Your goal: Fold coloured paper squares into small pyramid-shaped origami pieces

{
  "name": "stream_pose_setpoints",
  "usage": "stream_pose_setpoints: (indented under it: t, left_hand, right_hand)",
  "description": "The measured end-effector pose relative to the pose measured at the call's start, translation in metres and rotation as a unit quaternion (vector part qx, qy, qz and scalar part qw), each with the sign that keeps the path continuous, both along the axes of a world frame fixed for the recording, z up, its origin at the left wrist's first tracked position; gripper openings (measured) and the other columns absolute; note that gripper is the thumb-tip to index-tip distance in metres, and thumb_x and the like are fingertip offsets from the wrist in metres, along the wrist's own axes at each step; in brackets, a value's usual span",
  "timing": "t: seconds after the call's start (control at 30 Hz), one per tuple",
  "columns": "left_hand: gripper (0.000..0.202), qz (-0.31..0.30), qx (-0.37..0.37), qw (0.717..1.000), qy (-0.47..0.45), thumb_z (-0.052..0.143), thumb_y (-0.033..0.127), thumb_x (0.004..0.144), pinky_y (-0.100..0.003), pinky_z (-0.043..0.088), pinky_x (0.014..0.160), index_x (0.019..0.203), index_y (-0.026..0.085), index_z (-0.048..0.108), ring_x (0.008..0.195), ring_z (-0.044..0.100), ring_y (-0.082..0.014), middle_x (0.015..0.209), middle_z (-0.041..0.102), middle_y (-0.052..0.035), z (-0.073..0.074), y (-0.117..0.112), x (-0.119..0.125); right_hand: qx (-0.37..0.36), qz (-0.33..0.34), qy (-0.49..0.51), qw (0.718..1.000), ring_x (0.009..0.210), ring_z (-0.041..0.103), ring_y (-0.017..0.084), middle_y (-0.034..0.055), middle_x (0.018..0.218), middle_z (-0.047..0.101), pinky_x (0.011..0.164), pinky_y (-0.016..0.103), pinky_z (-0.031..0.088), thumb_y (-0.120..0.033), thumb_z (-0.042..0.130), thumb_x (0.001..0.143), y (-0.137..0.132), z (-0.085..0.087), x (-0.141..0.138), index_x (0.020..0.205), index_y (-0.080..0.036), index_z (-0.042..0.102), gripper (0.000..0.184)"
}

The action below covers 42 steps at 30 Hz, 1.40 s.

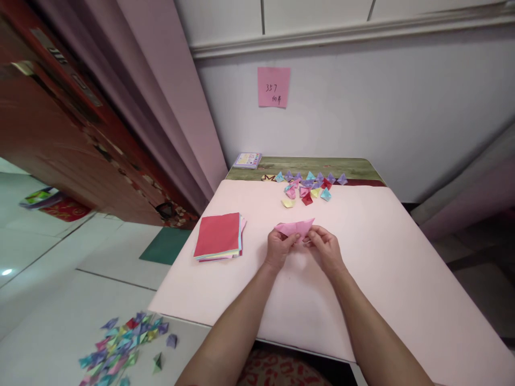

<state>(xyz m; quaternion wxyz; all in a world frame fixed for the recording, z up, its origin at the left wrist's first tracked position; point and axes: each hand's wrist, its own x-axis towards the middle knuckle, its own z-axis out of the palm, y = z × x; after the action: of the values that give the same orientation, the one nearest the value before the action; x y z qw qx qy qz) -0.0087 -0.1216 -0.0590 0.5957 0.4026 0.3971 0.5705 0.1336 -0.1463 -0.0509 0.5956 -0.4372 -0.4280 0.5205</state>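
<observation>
A partly folded piece of pink origami paper (295, 227) is held just above the table, its pointed ends to left and right. My left hand (279, 244) grips its left part, the thumb pressed on the front. At its right side, my right hand (324, 245) pinches the paper between thumb and fingers. Beyond my hands lie several small folded paper boats (307, 198) in red, pink, yellow, blue and purple. To the left sits a stack of square coloured paper (219, 233), red on top.
The table has a pale pink cover (386, 257). A paper pack (248, 160) lies at its far left corner. On the floor at left is a pile of folded paper pieces (120, 348). A pink note (273, 87) hangs on the wall; a red door (80, 134) stands at left.
</observation>
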Motion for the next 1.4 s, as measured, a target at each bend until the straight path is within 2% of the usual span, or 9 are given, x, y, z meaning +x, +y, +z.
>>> stream_pose_setpoints:
  t: [0.07,0.23,0.5,0.7,0.87,0.97,1.1,1.23,1.4]
  left_hand:
    - [0.036,-0.002,0.011,1.0,-0.017,0.088,0.031,0.058,-0.022,0.047,0.059,0.081,0.012,0.067,0.061,0.059,-0.011,0.071,0.067,-0.0011,0.0,0.0,0.001]
    - [0.034,-0.072,0.025,0.997,-0.013,0.085,0.034,0.064,-0.026,0.051,0.069,0.086,0.011,0.071,0.071,0.064,-0.0141,0.08,0.071,-0.0047,0.002,-0.001,0.001]
    - [0.028,-0.08,0.014,0.996,0.04,0.082,0.037,0.068,-0.025,0.049,0.054,0.081,0.013,0.076,0.065,0.062,-0.0158,0.073,0.071,-0.0055,0.006,-0.003,-0.002]
    - [0.025,-0.097,-0.006,0.994,0.042,0.083,0.032,0.066,-0.025,0.052,0.055,0.079,0.013,0.076,0.067,0.063,-0.0162,0.072,0.07,-0.0054,0.007,-0.004,-0.002]
    - [0.03,-0.086,-0.027,0.995,0.03,0.082,0.034,0.067,-0.027,0.055,0.055,0.083,0.012,0.073,0.07,0.065,-0.0179,0.074,0.07,-0.0067,0.002,-0.003,-0.001]
    - [0.034,-0.064,-0.026,0.998,0.0,0.082,0.036,0.067,-0.028,0.056,0.054,0.088,0.012,0.07,0.071,0.066,-0.0185,0.077,0.07,-0.0062,0.001,-0.001,-0.002]
    - [0.038,-0.072,-0.004,0.997,-0.009,0.078,0.038,0.071,-0.027,0.057,0.057,0.097,0.013,0.068,0.074,0.066,-0.0175,0.081,0.069,-0.0056,0.002,0.0,-0.002]
    - [0.04,-0.091,0.007,0.996,0.004,0.075,0.04,0.074,-0.025,0.054,0.055,0.102,0.014,0.066,0.069,0.064,-0.0159,0.082,0.069,-0.0053,0.002,-0.001,-0.001]
    - [0.036,-0.107,0.02,0.993,0.042,0.071,0.041,0.078,-0.022,0.049,0.05,0.1,0.014,0.062,0.06,0.059,-0.0125,0.075,0.065,-0.0026,-0.002,0.001,0.0]
  right_hand:
    - [-0.004,0.001,-0.003,1.0,0.066,0.064,0.016,0.0027,0.073,0.071,0.063,0.027,0.052,-0.044,0.076,0.075,0.0,0.001,-0.002,0.093,-0.019,0.071,0.031]
    - [-0.006,-0.05,-0.004,0.999,0.057,0.059,0.013,0.0013,0.064,0.069,0.056,0.025,0.046,-0.037,0.082,0.069,0.001,0.0,-0.007,0.074,-0.018,0.07,0.023]
    - [0.008,-0.076,-0.023,0.997,0.056,0.054,0.012,-0.0008,0.062,0.066,0.056,0.025,0.045,-0.034,0.081,0.07,0.002,0.0,-0.004,0.076,-0.018,0.072,0.02]
    - [0.007,-0.153,-0.039,0.987,0.053,0.051,0.011,-0.0022,0.058,0.06,0.051,0.024,0.042,-0.037,0.082,0.069,0.004,0.0,0.006,0.073,-0.018,0.069,0.023]
    - [0.03,-0.144,-0.051,0.988,0.06,0.058,0.013,-0.0005,0.068,0.064,0.06,0.027,0.051,-0.038,0.076,0.076,0.001,0.001,0.008,0.079,-0.019,0.066,0.022]
    - [0.082,-0.122,-0.089,0.985,0.071,0.063,0.016,0.0008,0.076,0.065,0.069,0.03,0.054,-0.035,0.072,0.08,-0.002,0.002,0.006,0.091,-0.02,0.064,0.021]
    - [0.147,-0.128,-0.197,0.961,0.081,0.065,0.018,0.0064,0.106,0.066,0.077,0.035,0.058,-0.031,0.075,0.077,-0.005,0.005,0.002,0.117,-0.023,0.059,0.044]
    - [0.184,-0.119,-0.268,0.938,0.084,0.066,0.018,0.0079,0.119,0.06,0.072,0.034,0.061,-0.03,0.072,0.079,-0.006,0.008,0.002,0.111,-0.025,0.064,0.033]
    - [0.182,-0.126,-0.292,0.93,0.091,0.065,0.02,0.0077,0.113,0.061,0.062,0.029,0.06,-0.029,0.072,0.078,-0.004,0.008,0.005,0.1,-0.024,0.066,0.022]
